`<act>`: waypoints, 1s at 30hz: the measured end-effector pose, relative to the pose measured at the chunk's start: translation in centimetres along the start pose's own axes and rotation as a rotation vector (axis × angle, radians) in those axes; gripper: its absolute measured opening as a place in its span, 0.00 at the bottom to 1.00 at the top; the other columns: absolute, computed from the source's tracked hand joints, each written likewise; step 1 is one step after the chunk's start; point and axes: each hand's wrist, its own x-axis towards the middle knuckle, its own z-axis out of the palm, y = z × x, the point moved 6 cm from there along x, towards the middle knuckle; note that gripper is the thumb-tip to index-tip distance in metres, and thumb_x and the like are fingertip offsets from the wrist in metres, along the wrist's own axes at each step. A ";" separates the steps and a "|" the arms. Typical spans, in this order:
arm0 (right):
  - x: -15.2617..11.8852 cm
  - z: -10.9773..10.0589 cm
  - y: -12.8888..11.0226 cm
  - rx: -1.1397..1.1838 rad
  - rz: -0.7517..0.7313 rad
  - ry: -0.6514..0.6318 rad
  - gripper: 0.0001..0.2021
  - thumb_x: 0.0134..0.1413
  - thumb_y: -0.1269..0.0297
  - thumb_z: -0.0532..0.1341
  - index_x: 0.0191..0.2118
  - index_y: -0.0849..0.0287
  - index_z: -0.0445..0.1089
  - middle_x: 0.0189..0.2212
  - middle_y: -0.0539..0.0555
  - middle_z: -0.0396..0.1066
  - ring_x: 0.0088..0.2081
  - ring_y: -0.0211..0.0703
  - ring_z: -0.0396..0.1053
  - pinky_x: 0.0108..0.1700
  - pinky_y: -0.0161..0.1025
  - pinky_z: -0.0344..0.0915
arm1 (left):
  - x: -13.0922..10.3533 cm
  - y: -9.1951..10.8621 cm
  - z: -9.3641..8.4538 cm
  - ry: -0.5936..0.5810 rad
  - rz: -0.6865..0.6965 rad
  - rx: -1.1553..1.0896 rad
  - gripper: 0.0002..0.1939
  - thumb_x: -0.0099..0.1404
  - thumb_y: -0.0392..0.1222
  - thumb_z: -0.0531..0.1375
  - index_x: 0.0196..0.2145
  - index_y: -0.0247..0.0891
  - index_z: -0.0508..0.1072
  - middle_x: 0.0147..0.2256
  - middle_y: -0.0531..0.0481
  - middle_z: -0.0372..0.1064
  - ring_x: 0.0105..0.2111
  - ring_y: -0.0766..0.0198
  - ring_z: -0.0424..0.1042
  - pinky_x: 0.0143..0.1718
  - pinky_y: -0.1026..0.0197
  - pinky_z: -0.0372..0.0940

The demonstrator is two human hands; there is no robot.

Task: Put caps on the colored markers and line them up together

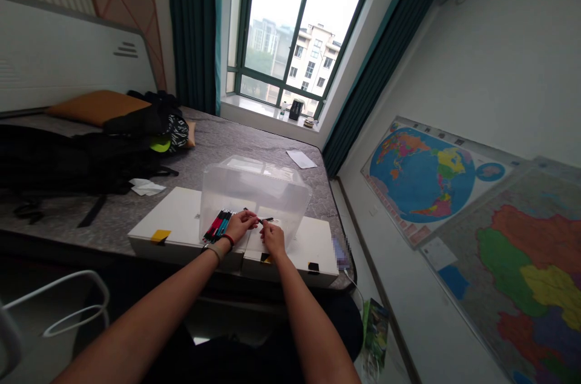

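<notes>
My left hand (241,225), with a red band and a bracelet at the wrist, is closed in a pinch at a slim dark pen (267,220). My right hand (273,238) grips the same pen from the right, its fingers bent around it. The fingers partly hide the pen. Left of my left hand lies a row of several pens (218,225) in black, red and blue. Behind both hands stands a clear plastic bin (254,187), apparently tipped on its side. Beneath are two white boxes, a left box (175,211) and a right box (313,238).
The boxes rest on a grey mattress (254,145). A black bag (68,160) and crumpled tissue (147,187) lie at the left, a paper sheet (301,159) farther back. A white curved frame (91,287) stands at the lower left. Wall maps (422,172) hang at the right.
</notes>
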 end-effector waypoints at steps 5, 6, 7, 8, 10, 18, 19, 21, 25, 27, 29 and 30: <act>0.1 -0.1 -0.1 0.074 0.005 0.014 0.22 0.61 0.49 0.50 0.29 0.58 0.71 0.22 0.49 0.70 0.21 0.35 0.68 0.28 0.31 0.62 | -0.4 0.7 0.3 0.000 0.012 0.041 0.23 0.46 0.55 0.69 0.32 0.34 0.71 0.30 0.45 0.76 0.29 0.60 0.76 0.34 0.58 0.71; 0.1 -0.1 0.0 0.097 0.014 0.017 0.22 0.61 0.49 0.50 0.30 0.58 0.71 0.22 0.49 0.70 0.21 0.35 0.67 0.28 0.31 0.62 | -0.4 0.8 0.3 0.006 0.011 0.044 0.23 0.46 0.55 0.69 0.31 0.34 0.71 0.30 0.45 0.76 0.28 0.60 0.76 0.34 0.58 0.70; 0.1 -0.2 0.0 0.117 0.020 0.016 0.21 0.61 0.49 0.50 0.31 0.59 0.72 0.22 0.49 0.70 0.21 0.35 0.67 0.28 0.31 0.62 | -0.5 0.9 0.3 0.010 0.007 0.049 0.23 0.47 0.55 0.69 0.31 0.34 0.71 0.30 0.45 0.76 0.28 0.60 0.76 0.33 0.58 0.70; 0.1 -0.2 0.0 0.131 0.021 0.010 0.21 0.61 0.49 0.50 0.32 0.58 0.72 0.22 0.49 0.70 0.21 0.35 0.67 0.28 0.31 0.62 | -0.6 1.0 0.3 0.013 0.000 0.057 0.22 0.47 0.56 0.68 0.30 0.34 0.72 0.30 0.44 0.76 0.28 0.60 0.76 0.33 0.59 0.70; 0.0 -0.2 -0.3 0.149 0.005 -0.021 0.19 0.59 0.50 0.52 0.33 0.58 0.73 0.23 0.49 0.71 0.22 0.35 0.67 0.28 0.31 0.62 | -0.7 1.2 0.3 0.020 -0.010 0.088 0.23 0.49 0.58 0.67 0.29 0.34 0.73 0.30 0.43 0.76 0.28 0.60 0.76 0.32 0.60 0.70; 0.0 -0.1 -0.5 0.153 -0.043 -0.075 0.14 0.52 0.55 0.61 0.39 0.58 0.75 0.25 0.50 0.72 0.25 0.38 0.67 0.29 0.34 0.64 | -0.7 1.8 0.2 0.015 0.041 0.153 0.23 0.51 0.60 0.65 0.28 0.34 0.75 0.27 0.46 0.75 0.25 0.62 0.74 0.28 0.62 0.68; 0.1 -0.1 -0.4 0.172 -0.032 -0.056 0.14 0.50 0.56 0.62 0.40 0.58 0.75 0.25 0.50 0.72 0.25 0.38 0.67 0.29 0.34 0.64 | -0.6 1.7 0.1 0.022 0.040 0.156 0.23 0.51 0.60 0.64 0.28 0.34 0.76 0.27 0.45 0.75 0.25 0.62 0.73 0.28 0.62 0.68; 0.1 -0.1 0.0 0.235 0.003 -0.017 0.13 0.49 0.57 0.63 0.39 0.59 0.72 0.25 0.50 0.71 0.24 0.38 0.67 0.27 0.34 0.64 | -0.5 1.5 0.0 0.029 0.041 0.167 0.23 0.52 0.60 0.64 0.28 0.34 0.76 0.28 0.45 0.75 0.25 0.62 0.73 0.28 0.62 0.67; 0.1 0.0 0.2 0.305 0.036 -0.005 0.10 0.49 0.57 0.62 0.32 0.59 0.68 0.23 0.48 0.69 0.21 0.37 0.66 0.25 0.33 0.63 | -0.3 1.2 0.0 0.010 0.032 0.159 0.22 0.52 0.59 0.64 0.27 0.34 0.76 0.27 0.45 0.75 0.25 0.62 0.73 0.29 0.62 0.67; 0.1 0.0 0.0 0.288 0.027 -0.019 0.10 0.50 0.57 0.62 0.30 0.59 0.67 0.21 0.48 0.69 0.20 0.36 0.65 0.24 0.33 0.63 | -0.2 1.1 -0.1 0.005 0.011 0.129 0.21 0.51 0.59 0.64 0.27 0.34 0.76 0.27 0.45 0.75 0.25 0.62 0.73 0.30 0.62 0.67; 0.1 -0.1 -0.1 0.263 0.014 -0.025 0.11 0.51 0.56 0.61 0.29 0.59 0.67 0.20 0.48 0.69 0.19 0.36 0.65 0.24 0.33 0.62 | -0.2 1.0 -0.1 0.008 0.005 0.110 0.21 0.51 0.59 0.65 0.27 0.35 0.75 0.26 0.46 0.75 0.25 0.63 0.73 0.30 0.62 0.67; 0.1 -0.1 0.0 0.249 0.009 -0.026 0.11 0.52 0.56 0.60 0.29 0.59 0.68 0.19 0.48 0.69 0.19 0.36 0.65 0.25 0.33 0.62 | -0.2 0.9 -0.2 0.009 0.008 0.108 0.21 0.51 0.58 0.65 0.27 0.35 0.75 0.26 0.46 0.75 0.25 0.63 0.73 0.30 0.62 0.67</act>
